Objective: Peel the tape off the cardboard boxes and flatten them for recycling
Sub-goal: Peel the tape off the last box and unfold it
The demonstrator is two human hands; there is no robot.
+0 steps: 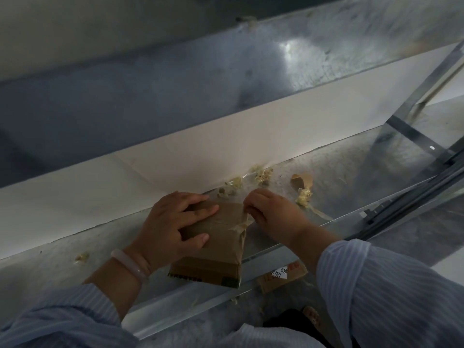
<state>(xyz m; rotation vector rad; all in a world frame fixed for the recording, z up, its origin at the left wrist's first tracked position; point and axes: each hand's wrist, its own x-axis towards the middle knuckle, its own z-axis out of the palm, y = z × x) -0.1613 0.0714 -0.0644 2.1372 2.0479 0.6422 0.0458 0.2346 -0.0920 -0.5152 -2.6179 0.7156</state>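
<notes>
A: Box position?

B: Small cardboard box [218, 247] sits on the metal shelf [351, 177], just toward 6 o'clock from frame centre. Its near end overhangs the shelf's front lip.

A: Left hand?

B: Left hand [170, 222] comes in from 9 o'clock of the box. Fingers spread and mostly straight across the top face, pressing it down. Pale bracelet [130, 264] on that wrist.

A: Right hand?

B: Right hand [273, 212] at 2 o'clock of the box, fingers curled, pinching a strip of tape [239, 226]. Strip is partly lifted at the box's right edge, wrinkled, the rest stuck to the top.

A: Around it?

B: Balled tape scraps [262, 174] at 12 to 1 o'clock of the box, lying against the foot of a white board [226, 136] along the shelf's back. Torn cardboard bit [302, 180] at 2 o'clock, beyond the right hand. One more scrap far off at 9 o'clock. Below the shelf lip, at 4 o'clock, a cardboard piece [281, 275] with a white label, handwritten digits; cannot read them surely.
</notes>
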